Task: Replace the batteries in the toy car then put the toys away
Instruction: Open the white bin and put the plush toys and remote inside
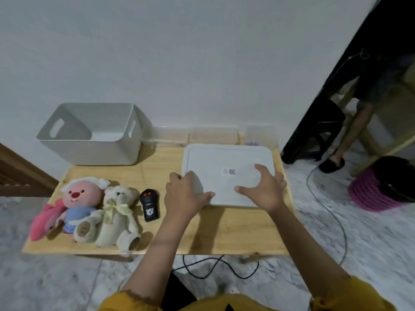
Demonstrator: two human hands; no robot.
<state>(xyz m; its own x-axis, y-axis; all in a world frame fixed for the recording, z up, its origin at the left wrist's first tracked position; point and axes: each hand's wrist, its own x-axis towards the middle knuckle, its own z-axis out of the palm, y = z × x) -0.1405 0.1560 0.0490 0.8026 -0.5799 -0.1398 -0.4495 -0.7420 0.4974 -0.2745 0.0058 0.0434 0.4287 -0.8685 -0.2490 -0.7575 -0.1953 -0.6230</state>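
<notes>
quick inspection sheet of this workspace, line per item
surface: low wooden table against a white wall
job's things: black remote beside cream teddy bear and pink plush; white bin at back left; no toy car seen
clutter: clear containers along the wall
grippers: left hand grips white lid at its near left corner; right hand spread flat on it
cables: black cable under table; grey cable on floor at right
surroundings: marble-pattern floor, pink basket, another person's leg

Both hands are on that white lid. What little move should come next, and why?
Probably lift the white lid aside. The left hand grips its near left corner and the right hand lies spread on top, so whatever is beneath is covered.
</notes>
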